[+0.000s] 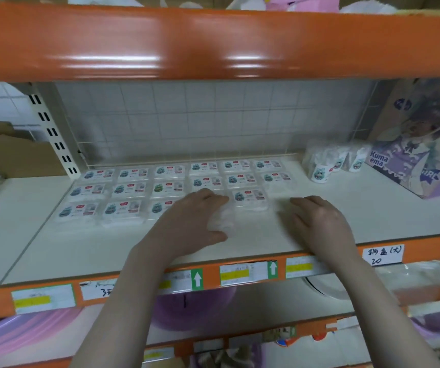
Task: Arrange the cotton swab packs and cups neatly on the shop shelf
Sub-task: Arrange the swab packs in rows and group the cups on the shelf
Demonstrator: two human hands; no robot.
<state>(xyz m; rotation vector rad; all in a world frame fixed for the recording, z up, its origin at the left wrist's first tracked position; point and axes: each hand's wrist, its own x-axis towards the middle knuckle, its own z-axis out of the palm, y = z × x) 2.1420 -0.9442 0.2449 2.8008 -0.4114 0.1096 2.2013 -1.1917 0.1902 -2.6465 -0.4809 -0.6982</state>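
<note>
Left hand (195, 224) grips clear cotton swab pack (221, 221) on white shelf (253, 240), front row. Right hand (317, 221) at its 3 o'clock, fingers relaxed, palm down, holding nothing. Labelled packs (126, 189) in rows at 10 o'clock. Cups (330, 162) at 1 o'clock, well apart.

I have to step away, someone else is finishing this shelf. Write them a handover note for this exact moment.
Left hand: fingers curled round a clear pack in the front row.
Right hand: resting flat on the shelf, holding nothing.
Cotton swab packs: laid flat in three rows at the back left of the shelf; the front row stops short at its right end.
Cups: bunched at the back right, beside a printed box, not lined up.
Done: most of the pack grid.
Left: seat the held pack, fill the front-right gap if stock allows, then line up the cups.
</note>
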